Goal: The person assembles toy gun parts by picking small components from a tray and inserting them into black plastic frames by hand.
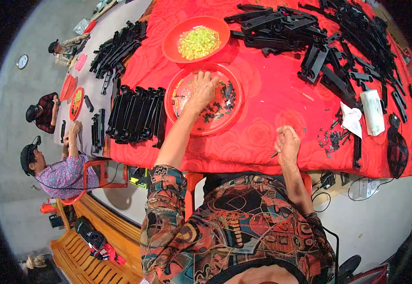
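My left hand (pixel 202 91) reaches into a red basin (pixel 238 111) that holds small black plastic pieces (pixel 211 113) and a few yellowish ones. Its fingers are bent and drawn together over the basin, and whatever lies between them is hidden. Above the near part of the table, my right hand (pixel 288 146) is closed, with a short dark tip (pixel 274 154) poking out by the fingers; what it belongs to is hidden. Just beyond the basin sits a second red bowl (pixel 169 45) with small yellow-green pieces (pixel 199 42).
Long black plastic parts (pixel 137 113) stand in a row left of the basin. More are heaped at the far right (pixel 329 57). Small black scraps (pixel 331 139), white tissue (pixel 351 119) and a white pack (pixel 372 112) lie right. Other people sit at the left, one in a purple top (pixel 64 175).
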Action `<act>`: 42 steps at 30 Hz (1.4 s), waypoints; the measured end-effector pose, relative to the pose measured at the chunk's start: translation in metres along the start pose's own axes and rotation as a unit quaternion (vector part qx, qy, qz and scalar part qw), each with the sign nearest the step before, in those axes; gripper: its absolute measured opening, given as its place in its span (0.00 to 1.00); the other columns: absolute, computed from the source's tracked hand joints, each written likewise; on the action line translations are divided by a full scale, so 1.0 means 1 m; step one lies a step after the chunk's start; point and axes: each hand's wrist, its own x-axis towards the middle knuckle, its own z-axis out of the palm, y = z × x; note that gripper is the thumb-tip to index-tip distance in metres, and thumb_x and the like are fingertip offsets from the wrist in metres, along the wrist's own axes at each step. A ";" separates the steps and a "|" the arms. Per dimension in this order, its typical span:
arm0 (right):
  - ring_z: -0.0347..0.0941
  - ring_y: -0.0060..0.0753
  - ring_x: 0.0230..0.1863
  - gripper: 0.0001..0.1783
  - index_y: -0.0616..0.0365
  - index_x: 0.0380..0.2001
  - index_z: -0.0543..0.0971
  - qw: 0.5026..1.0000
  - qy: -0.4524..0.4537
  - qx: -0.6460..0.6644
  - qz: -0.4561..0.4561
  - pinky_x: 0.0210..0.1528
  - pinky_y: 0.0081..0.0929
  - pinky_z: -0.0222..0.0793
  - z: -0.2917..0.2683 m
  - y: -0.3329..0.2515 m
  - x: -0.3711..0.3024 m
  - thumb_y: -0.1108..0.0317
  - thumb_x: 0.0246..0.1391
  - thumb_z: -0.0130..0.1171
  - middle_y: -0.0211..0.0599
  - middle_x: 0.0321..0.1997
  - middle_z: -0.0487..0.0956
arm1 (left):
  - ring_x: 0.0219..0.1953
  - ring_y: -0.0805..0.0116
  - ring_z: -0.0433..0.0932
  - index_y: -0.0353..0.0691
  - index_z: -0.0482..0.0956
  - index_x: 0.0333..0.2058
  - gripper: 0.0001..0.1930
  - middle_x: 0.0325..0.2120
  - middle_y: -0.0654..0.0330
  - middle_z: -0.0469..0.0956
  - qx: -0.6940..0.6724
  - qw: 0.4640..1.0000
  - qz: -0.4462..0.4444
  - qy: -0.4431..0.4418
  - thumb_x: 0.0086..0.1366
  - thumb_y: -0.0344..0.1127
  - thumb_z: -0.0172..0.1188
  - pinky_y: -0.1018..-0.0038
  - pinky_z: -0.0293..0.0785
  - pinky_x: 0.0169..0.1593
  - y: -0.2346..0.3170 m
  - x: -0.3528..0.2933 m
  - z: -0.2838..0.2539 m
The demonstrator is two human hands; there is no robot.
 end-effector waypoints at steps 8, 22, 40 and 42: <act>0.46 0.12 0.08 0.11 0.59 0.24 0.71 1.000 -0.004 0.007 0.022 0.09 0.16 0.44 -0.006 -0.002 0.004 0.66 0.57 0.47 0.19 0.10 0.54 | 0.37 0.47 0.73 0.37 0.73 0.34 0.11 0.31 0.48 0.74 -0.059 0.993 0.007 -0.099 0.56 0.37 0.55 0.52 0.67 0.36 -0.011 0.007 -0.006; 0.71 0.53 0.27 0.06 0.59 0.31 0.71 0.661 0.014 -0.598 -0.453 0.28 0.48 0.65 0.050 -0.079 0.147 0.68 0.50 0.51 0.49 0.27 0.71 | 0.33 0.47 0.73 0.37 0.69 0.36 0.09 0.29 0.48 0.72 -0.111 0.991 -0.035 0.070 0.56 0.30 0.56 0.58 0.70 0.35 0.025 -0.016 -0.030; 0.76 0.48 0.25 0.08 0.55 0.35 0.71 0.412 -0.040 -0.766 -0.492 0.24 0.41 0.73 0.108 -0.082 0.250 0.69 0.51 0.46 0.45 0.35 0.71 | 0.37 0.55 0.72 0.39 0.75 0.32 0.10 0.32 0.55 0.73 -0.107 0.979 -0.136 0.111 0.49 0.30 0.62 0.62 0.67 0.41 0.036 -0.059 -0.027; 0.75 0.52 0.27 0.07 0.52 0.35 0.71 0.474 -0.032 -0.725 -0.499 0.26 0.46 0.72 0.111 -0.088 0.211 0.68 0.51 0.48 0.44 0.34 0.70 | 0.37 0.56 0.72 0.38 0.76 0.33 0.10 0.33 0.55 0.74 -0.108 0.972 -0.134 0.161 0.49 0.28 0.62 0.64 0.67 0.41 0.040 -0.063 -0.039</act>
